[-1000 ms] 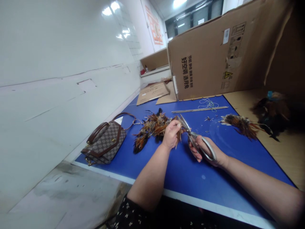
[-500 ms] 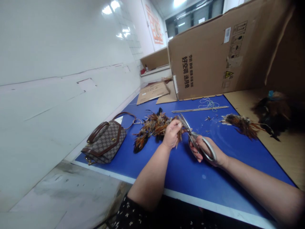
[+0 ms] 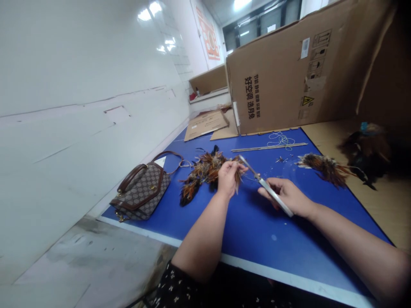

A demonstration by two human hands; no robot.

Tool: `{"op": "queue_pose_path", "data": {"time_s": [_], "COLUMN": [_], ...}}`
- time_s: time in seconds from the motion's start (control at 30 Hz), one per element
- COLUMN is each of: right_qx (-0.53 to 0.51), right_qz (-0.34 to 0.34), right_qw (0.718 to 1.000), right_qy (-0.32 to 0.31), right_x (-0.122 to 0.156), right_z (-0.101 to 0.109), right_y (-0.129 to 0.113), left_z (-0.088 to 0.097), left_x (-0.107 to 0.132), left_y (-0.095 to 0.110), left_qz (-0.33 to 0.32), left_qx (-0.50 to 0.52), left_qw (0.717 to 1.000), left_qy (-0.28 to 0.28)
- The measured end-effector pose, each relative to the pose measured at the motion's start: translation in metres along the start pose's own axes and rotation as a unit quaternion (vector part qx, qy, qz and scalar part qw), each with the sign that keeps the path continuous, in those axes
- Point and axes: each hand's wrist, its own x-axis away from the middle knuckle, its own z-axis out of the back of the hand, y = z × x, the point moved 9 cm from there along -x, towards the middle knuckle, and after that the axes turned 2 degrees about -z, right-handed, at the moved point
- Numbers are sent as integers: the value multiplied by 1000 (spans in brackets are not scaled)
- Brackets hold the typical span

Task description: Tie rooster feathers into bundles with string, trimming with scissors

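Note:
My left hand is closed on a small bunch of brown and orange feathers, just off the right end of a larger feather pile on the blue table. My right hand grips large metal scissors, seen edge-on. Their blades point up and left, with the tips right beside the feathers in my left hand.
A patterned brown handbag sits at the table's left edge by the white wall. A second feather bunch lies to the right, with dark feathers further right. A thin stick and thread lie before a big cardboard box.
My right hand has turned the scissors onto their edge and moved up a little. My left hand has lifted its feathers slightly toward the blade tips.

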Motion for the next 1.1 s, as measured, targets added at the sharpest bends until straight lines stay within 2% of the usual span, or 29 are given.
{"op": "queue_pose_path", "data": {"time_s": [0.07, 0.13, 0.23, 0.33, 0.43, 0.6, 0.97, 1.1], "right_qx": [110, 206, 347, 456, 496, 510, 484, 483], "right_qz": [46, 58, 55, 72, 73, 72, 74, 85], "right_qw": [993, 975, 931, 882, 861, 853, 866, 866], "right_qy": [-19, -57, -98, -94, -90, -87, -102, -96], "right_x": [0, 1, 4, 7, 9, 10, 17, 16], "right_z": [2, -2, -10, -17, -25, -32, -45, -45], "right_y": [-4, -2, 1, -6, -11, -14, -28, -28], "left_z": [17, 33, 48, 47, 34, 16, 3, -8], "left_x": [-9, -16, -22, -22, -18, -11, -3, 1], "left_y": [7, 22, 44, 52, 49, 44, 38, 31], "left_qz": [-7, -40, -89, -99, -85, -65, -33, -8], "left_qx": [8, 19, 28, 25, 31, 11, 2, 1], "left_qw": [999, 994, 986, 985, 991, 997, 999, 1000], "left_qy": [53, 96, 141, 137, 101, 49, 15, -29]}}
